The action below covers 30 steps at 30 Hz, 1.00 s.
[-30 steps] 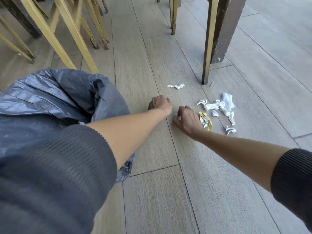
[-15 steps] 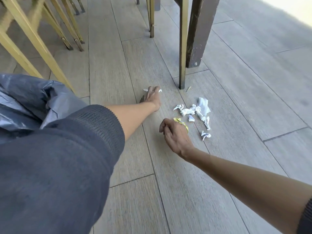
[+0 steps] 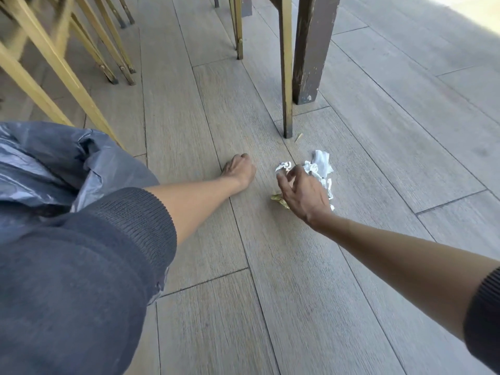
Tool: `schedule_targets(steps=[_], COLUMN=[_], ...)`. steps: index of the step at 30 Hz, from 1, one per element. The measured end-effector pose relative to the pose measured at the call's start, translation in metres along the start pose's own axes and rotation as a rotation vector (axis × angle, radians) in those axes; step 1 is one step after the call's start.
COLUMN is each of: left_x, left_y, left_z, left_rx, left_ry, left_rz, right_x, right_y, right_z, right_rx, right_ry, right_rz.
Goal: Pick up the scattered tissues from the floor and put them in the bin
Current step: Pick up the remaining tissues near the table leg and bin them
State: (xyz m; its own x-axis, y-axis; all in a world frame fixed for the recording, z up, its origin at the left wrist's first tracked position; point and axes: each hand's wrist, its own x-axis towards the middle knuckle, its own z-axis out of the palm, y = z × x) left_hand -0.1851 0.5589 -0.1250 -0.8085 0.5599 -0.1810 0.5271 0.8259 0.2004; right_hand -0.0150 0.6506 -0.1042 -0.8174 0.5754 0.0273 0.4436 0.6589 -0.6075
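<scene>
At frame centre, the right hand (image 3: 303,194) was spread over white tissues (image 3: 319,165); the left hand (image 3: 239,170) was curled, its grip's contents hidden.

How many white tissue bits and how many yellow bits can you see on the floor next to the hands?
White tissue bits: 3, a small crumpled one, a big clump and a scrap peeking past the right hand, which may hide more.
Yellow bits: 1, a crumpled wrapper.
Total: 4
</scene>
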Motion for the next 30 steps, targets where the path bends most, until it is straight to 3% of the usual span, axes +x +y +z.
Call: schedule_targets(steps=[5, 9, 13, 25, 30], left_x=[-0.023, -0.041, -0.05, -0.035, -0.043], left_y=[-0.001, 0.004, 0.02, 0.069, 0.062], left_z=[-0.006, -0.014, -0.026, 0.001, 0.015], left_rx=[0.027, 0.028, -0.037, -0.105, -0.109], left_ry=[-0.02, -0.015, -0.003, -0.121, -0.056], left_rz=[0.016, 0.071, 0.152, 0.227, 0.188], right_x=[-0.018, -0.028, -0.031, -0.025, -0.026], right_y=[0.019, 0.021, 0.021, 0.049, 0.057], right_z=[-0.004, -0.014, -0.03, -0.075, -0.082], right_rx=[-0.331, -0.422, -0.452, 0.0, 0.078], right_ry=[-0.184, -0.274, -0.257, -0.024, -0.003], right_rz=[-0.005, -0.02, -0.059, 0.212, 0.334])
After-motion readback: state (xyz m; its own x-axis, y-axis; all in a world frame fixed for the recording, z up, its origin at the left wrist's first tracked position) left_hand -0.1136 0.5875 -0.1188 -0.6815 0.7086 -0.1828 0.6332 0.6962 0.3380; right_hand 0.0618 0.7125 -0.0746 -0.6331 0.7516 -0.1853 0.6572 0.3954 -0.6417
